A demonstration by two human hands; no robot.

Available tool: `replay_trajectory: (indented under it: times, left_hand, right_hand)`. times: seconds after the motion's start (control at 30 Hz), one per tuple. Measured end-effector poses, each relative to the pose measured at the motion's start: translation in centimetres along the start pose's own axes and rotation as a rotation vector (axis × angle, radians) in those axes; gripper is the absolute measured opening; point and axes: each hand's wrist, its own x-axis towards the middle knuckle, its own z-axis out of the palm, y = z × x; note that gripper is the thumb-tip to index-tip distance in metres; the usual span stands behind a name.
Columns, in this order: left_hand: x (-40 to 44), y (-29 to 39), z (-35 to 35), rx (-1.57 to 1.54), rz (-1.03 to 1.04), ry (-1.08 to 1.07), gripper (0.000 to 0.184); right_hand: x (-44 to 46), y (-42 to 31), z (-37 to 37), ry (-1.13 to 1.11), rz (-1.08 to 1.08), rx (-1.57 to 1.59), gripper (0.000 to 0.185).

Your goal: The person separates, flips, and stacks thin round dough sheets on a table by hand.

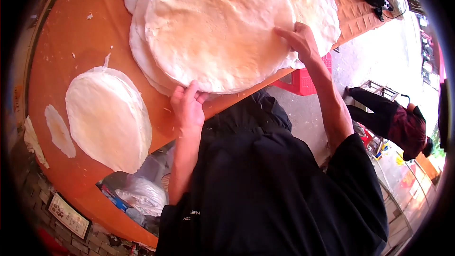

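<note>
A large round sheet like thin flatbread (218, 28) lies on top of a stack of similar pale sheets (142, 52) on the orange-brown table. At its near edge, my left hand (189, 104) has thumb and fingers closed on the rim. My right hand (301, 42) grips the right edge of the same sheet, thumb on top and some fingers out of sight. Left of my left hand lies a pile of smaller round sheets (106, 118), apart from the big stack.
The orange table (85, 33) carries small crumbs and a thin oval scrap (59, 130). A red plastic crate (303, 83) stands beneath it. A clear plastic bag (142, 194) sits under the near left side. On the right, another person (403, 121) is beside a metal ladder (379, 90).
</note>
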Motion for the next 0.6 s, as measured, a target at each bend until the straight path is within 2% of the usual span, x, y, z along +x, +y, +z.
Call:
replay_trajectory:
  times: [0.03, 0.1, 0.23, 0.3, 0.37, 0.43, 0.5, 0.53, 0.6]
  left_hand:
    - [-0.1, -0.2, -0.2, 0.0, -0.001, 0.0, 0.021]
    - [0.0, -0.7, -0.4, 0.07, -0.065, 0.008, 0.018]
    - [-0.6, 0.0, -0.4, 0.151, -0.05, 0.005, 0.016]
    - [-1.0, 0.3, -0.6, 0.251, -0.094, 0.024, 0.016]
    - [-1.1, 0.2, -1.2, 0.24, -0.097, -0.009, 0.018]
    - [-1.5, 0.1, -1.7, 0.225, -0.094, -0.032, 0.019]
    - [-2.0, 0.1, -1.7, 0.203, -0.14, -0.081, 0.024]
    - [-2.2, 0.0, -1.9, 0.204, -0.138, -0.08, 0.024]
    - [-2.6, -0.3, -2.6, 0.149, -0.296, -0.195, 0.042]
  right_hand:
    - [-0.4, 0.0, 0.0, 0.0, 0.001, -0.001, 0.044]
    - [-1.3, -0.6, 0.1, 0.238, -0.164, -0.434, 0.048]
    - [-2.2, -0.7, 0.7, 0.303, -0.191, -0.524, 0.039]
    - [-1.3, -0.4, 0.0, 0.019, 0.078, 0.296, 0.04]
    - [-1.1, -0.6, 0.0, 0.023, 0.092, 0.285, 0.038]
    - [-0.7, -0.5, 0.2, -0.125, 0.138, 0.575, 0.038]
    - [-0.5, -1.1, 0.5, -0.145, 0.096, 0.572, 0.034]
    - [-0.2, -1.8, 0.5, -0.176, -0.163, 0.44, 0.033]
    - [-1.1, -4.1, 0.1, -0.252, -0.34, 0.386, 0.03]
